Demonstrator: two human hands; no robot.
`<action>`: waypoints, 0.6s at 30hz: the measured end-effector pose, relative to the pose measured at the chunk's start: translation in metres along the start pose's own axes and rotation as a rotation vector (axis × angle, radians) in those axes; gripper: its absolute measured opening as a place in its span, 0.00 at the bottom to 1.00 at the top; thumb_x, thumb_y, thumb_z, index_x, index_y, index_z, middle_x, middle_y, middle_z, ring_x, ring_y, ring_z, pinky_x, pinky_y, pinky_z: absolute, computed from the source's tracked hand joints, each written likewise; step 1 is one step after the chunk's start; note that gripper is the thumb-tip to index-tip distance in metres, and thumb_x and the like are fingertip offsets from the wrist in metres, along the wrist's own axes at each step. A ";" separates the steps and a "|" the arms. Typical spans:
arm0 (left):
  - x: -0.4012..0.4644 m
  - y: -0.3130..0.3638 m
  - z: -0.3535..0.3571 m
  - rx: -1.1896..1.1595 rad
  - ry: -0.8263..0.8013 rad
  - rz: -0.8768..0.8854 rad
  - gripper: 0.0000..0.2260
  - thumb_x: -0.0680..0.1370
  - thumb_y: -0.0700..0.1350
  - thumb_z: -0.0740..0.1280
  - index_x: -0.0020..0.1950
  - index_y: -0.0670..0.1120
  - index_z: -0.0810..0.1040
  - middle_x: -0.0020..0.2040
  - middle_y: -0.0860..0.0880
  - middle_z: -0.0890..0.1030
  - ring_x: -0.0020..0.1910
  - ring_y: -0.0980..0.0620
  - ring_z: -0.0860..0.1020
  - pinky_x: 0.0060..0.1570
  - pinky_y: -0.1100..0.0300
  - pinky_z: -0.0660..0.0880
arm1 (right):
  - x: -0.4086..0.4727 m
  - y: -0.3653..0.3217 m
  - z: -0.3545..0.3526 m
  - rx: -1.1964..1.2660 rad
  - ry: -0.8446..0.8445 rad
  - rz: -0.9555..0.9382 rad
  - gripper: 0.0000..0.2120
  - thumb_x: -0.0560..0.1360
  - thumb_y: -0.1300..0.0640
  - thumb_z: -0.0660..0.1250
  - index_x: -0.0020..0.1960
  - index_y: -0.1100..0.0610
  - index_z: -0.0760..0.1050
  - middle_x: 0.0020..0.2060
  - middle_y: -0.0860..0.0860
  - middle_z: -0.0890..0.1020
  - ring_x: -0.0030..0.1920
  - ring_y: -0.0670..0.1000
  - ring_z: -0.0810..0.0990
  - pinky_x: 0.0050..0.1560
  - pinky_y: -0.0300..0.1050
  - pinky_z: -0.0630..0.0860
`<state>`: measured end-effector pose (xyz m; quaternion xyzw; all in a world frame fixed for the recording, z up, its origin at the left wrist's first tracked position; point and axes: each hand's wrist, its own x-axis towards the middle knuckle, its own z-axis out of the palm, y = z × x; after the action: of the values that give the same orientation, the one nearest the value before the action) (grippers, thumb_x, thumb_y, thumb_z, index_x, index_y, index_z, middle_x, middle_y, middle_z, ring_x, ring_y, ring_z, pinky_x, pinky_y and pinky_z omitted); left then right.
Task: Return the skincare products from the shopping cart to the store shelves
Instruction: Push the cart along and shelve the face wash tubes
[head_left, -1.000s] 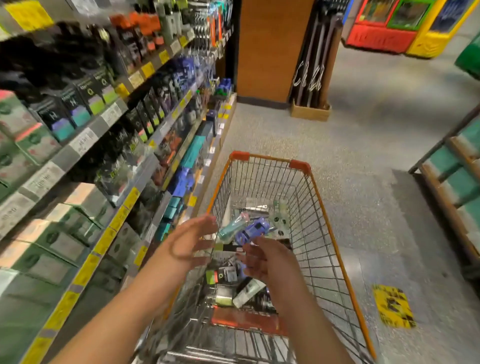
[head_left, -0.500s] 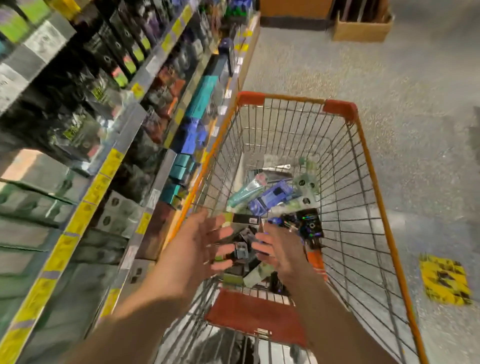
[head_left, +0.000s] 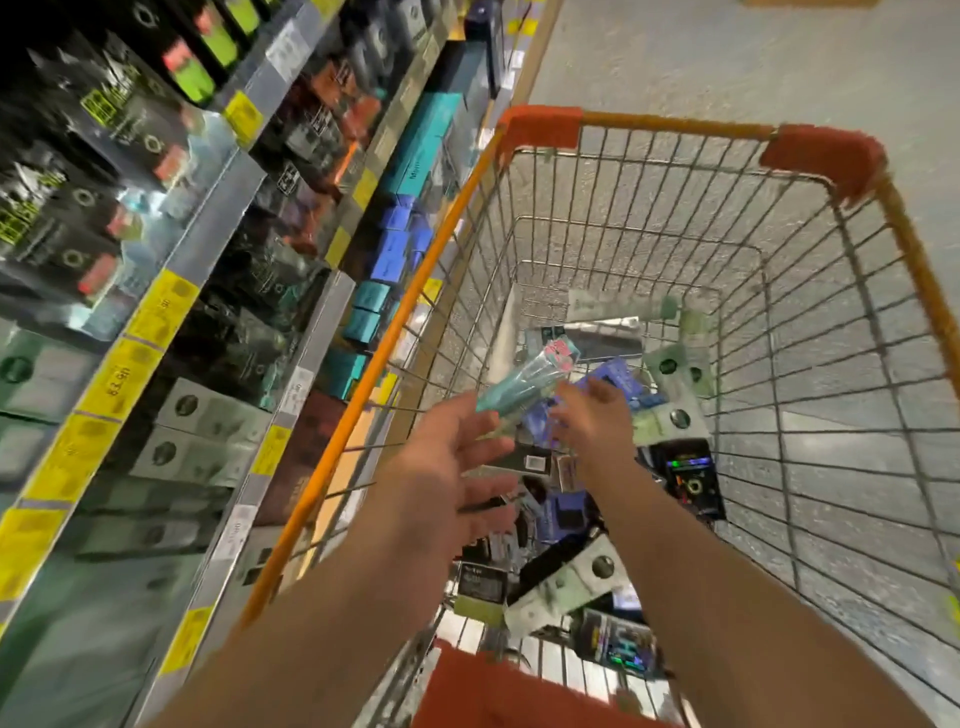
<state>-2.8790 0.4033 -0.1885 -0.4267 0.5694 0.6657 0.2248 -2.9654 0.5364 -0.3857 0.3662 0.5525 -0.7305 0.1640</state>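
1. Both hands over the shopping cart (head_left: 675, 124), centre frame; pick-up step, nothing lifted yet.
2. Left hand (head_left: 441, 467) spread wide, fingers apart, holding nothing.
3. Right hand (head_left: 597, 415) fingers loose, reaching; contact w/ anything, can't tell.
4. Teal tube (head_left: 519, 384) lies atop the skincare pile in cart, just beyond fingertips.
5. Next, I'd say: grip one item, carry to shelves (head_left: 218, 249), left of frame.

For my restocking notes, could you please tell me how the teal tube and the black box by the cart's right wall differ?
The teal tube is slim with a pink end, lying tilted atop the pile near the left hand; the black box is wider, dark with glowing print, and lower. Both are in the cart.
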 end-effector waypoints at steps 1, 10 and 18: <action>0.005 -0.001 0.001 0.004 -0.001 0.008 0.19 0.82 0.60 0.60 0.59 0.48 0.83 0.56 0.48 0.86 0.55 0.42 0.84 0.53 0.46 0.82 | 0.012 -0.001 0.002 -0.020 -0.029 -0.012 0.26 0.71 0.52 0.75 0.64 0.51 0.67 0.45 0.54 0.80 0.36 0.53 0.81 0.32 0.45 0.78; 0.026 -0.013 0.003 -0.005 0.042 -0.056 0.14 0.82 0.57 0.64 0.56 0.51 0.84 0.53 0.51 0.87 0.53 0.47 0.84 0.52 0.48 0.83 | 0.071 0.012 0.033 -0.127 0.026 -0.013 0.11 0.77 0.62 0.73 0.57 0.57 0.75 0.44 0.60 0.84 0.37 0.56 0.83 0.33 0.47 0.76; 0.026 -0.018 -0.003 0.101 0.044 -0.040 0.11 0.82 0.53 0.66 0.57 0.49 0.83 0.52 0.50 0.87 0.55 0.45 0.83 0.55 0.48 0.83 | 0.078 0.014 0.026 -0.193 0.133 0.076 0.08 0.78 0.58 0.72 0.43 0.57 0.74 0.30 0.57 0.77 0.25 0.52 0.72 0.29 0.44 0.70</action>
<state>-2.8777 0.3999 -0.2201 -0.4406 0.5984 0.6220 0.2469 -3.0187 0.5206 -0.4479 0.4172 0.6157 -0.6412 0.1890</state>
